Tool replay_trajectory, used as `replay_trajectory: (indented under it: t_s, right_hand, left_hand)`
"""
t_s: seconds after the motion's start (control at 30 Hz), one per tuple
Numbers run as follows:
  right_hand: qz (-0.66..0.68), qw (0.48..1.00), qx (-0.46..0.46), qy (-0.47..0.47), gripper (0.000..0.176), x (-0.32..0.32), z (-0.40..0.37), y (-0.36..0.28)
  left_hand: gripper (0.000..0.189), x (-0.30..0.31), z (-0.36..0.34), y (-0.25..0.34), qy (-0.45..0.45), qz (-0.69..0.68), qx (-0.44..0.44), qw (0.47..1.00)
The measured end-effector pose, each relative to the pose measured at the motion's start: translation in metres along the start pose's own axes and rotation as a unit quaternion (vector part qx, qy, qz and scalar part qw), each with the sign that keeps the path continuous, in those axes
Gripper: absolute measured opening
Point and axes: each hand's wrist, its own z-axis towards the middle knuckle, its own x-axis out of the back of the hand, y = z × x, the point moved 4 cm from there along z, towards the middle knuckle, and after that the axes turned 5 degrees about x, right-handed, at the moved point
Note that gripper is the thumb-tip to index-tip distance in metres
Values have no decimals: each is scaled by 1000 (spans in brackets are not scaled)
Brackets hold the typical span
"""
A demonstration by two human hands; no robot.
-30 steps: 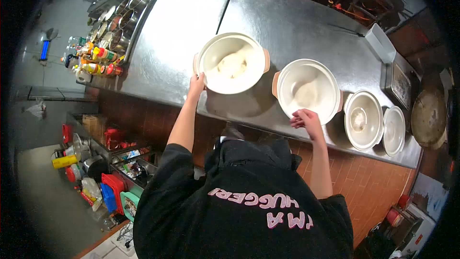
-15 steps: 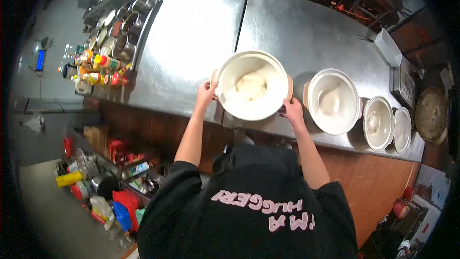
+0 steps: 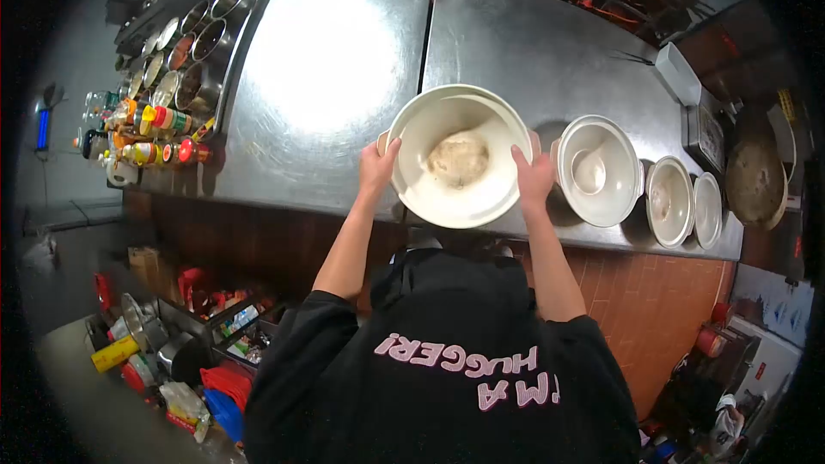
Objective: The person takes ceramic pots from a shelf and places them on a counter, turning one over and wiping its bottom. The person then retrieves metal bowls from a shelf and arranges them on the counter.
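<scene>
Between my hands is a large cream-coloured casserole pot (image 3: 414, 174) with a tan, stained patch on its inside bottom. My left hand (image 3: 375, 167) grips the handle on its left side, thumb up at the rim. On the opposite side my right hand (image 3: 534, 179) holds the other handle, its thumb over the rim. The pot's mouth faces me; whether its base touches the steel table (image 3: 318, 155) is hidden. To the right stands a second, slightly smaller cream pot (image 3: 614, 199), followed by a smaller bowl-like pot (image 3: 679, 228) and the smallest one (image 3: 708, 210).
Sauce bottles (image 3: 163, 133) and several metal containers (image 3: 206, 39) crowd the table's left end. A white rectangular bin (image 3: 678, 74), a metal tin (image 3: 706, 139) and a big wok-like pan (image 3: 756, 174) are at the right. Below left, a shelf (image 3: 232, 331) holds mixed goods.
Both hands have shifted on the large pot, and their thumbs now lie at the rim. The pot appears tipped more towards me. The camera view has moved a little.
</scene>
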Motion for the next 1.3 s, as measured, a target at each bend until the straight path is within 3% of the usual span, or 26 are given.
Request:
replay_trajectory:
  t_s: [0.07,0.1,0.17,0.23,0.3,0.37,0.4,0.43,0.5,0.53,0.57,0.6,0.67,0.73,0.87,0.97,1.1,1.13,1.2,1.27,1.3]
  right_hand:
    - [17,999,29,-27,42,21,3,-38]
    - [33,997,55,-49,40,32,6,-57]
    - [-9,993,57,-105,35,49,9,-89]
    - [-71,980,136,-126,31,61,4,-122]
    - [-97,978,146,-115,26,71,-8,-138]
    - [-35,974,203,-94,25,80,-18,-150]
    - [-54,967,224,-105,21,85,-26,-159]
    - [-53,967,226,-105,21,86,-35,-159]
    - [61,890,445,-77,24,93,-59,-169]
    - [54,853,513,-78,25,96,-71,-167]
    - [46,812,577,-76,27,98,-79,-166]
    - [70,771,631,-59,26,101,-85,-164]
    - [86,752,652,-35,25,100,-93,-147]
    - [96,757,646,-31,29,97,-95,-127]
    - [149,772,617,-3,35,98,-92,-106]
    - [159,752,639,35,35,99,-89,-92]
    - [143,768,624,33,32,105,-88,-89]
    - [143,767,625,35,32,103,-88,-88]
    - [126,792,588,102,29,102,-80,-83]
    - [110,810,570,84,29,105,-76,-81]
    - [96,828,549,64,29,106,-74,-82]
  left_hand:
    - [34,0,-14,0,-1,-164,36,986]
    - [34,2,-21,4,5,-165,37,986]
    - [34,-2,-33,0,-44,-236,159,958]
    - [37,-9,-37,-7,-57,-248,180,950]
    - [41,-12,-44,-9,-73,-257,199,943]
    - [67,-16,-50,6,-145,-328,200,912]
    - [82,-15,-58,33,-112,-331,175,920]
    - [82,-21,-52,30,-111,-331,174,921]
    - [84,-32,-31,18,-64,-618,194,759]
    - [81,-34,-20,19,-25,-638,130,758]
    - [81,-27,-26,31,-28,-636,130,760]
    - [70,-15,-43,59,-80,-668,135,728]
    - [50,1,-66,109,-185,-722,145,651]
    - [50,2,-47,115,-123,-730,120,662]
    - [64,23,-13,140,-129,-676,-166,706]
    - [69,25,-7,146,-119,-669,-156,717]
    - [67,24,-8,148,-107,-652,-161,733]
    - [66,23,-9,145,-67,-655,-132,741]
    - [65,27,-16,153,-54,-636,-96,764]
    - [62,29,-4,140,-35,-587,-62,806]
    - [59,28,-4,148,-85,-599,-68,793]
